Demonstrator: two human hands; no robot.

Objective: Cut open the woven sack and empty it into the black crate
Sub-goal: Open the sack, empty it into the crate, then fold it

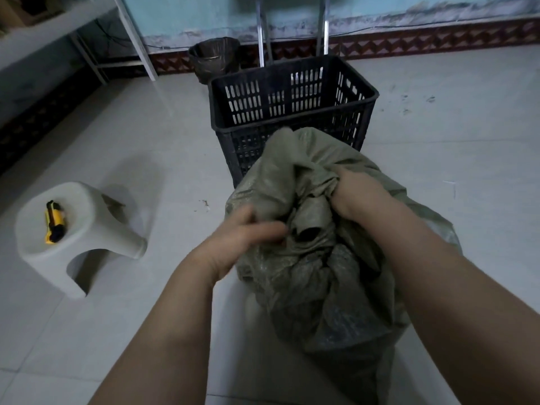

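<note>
A full olive-green woven sack (315, 282) stands on the tiled floor in front of me, its top bunched and crumpled. My left hand (242, 238) grips the gathered cloth on the sack's left side. My right hand (356, 191) clutches a fold of the bunched top on the right. Just beyond the sack stands the black slatted crate (292, 80); nothing shows inside it, and its near wall is partly hidden by the sack's top. A yellow and black utility knife (54, 222) lies on a white plastic stool (84, 258) to my left.
A dark wicker waste basket (214, 58) stands by the far wall behind the crate. Metal table legs (140, 45) and a shelf frame rise at the back left, and two chrome legs (263, 33) stand behind the crate. Pale floor tiles surround the sack.
</note>
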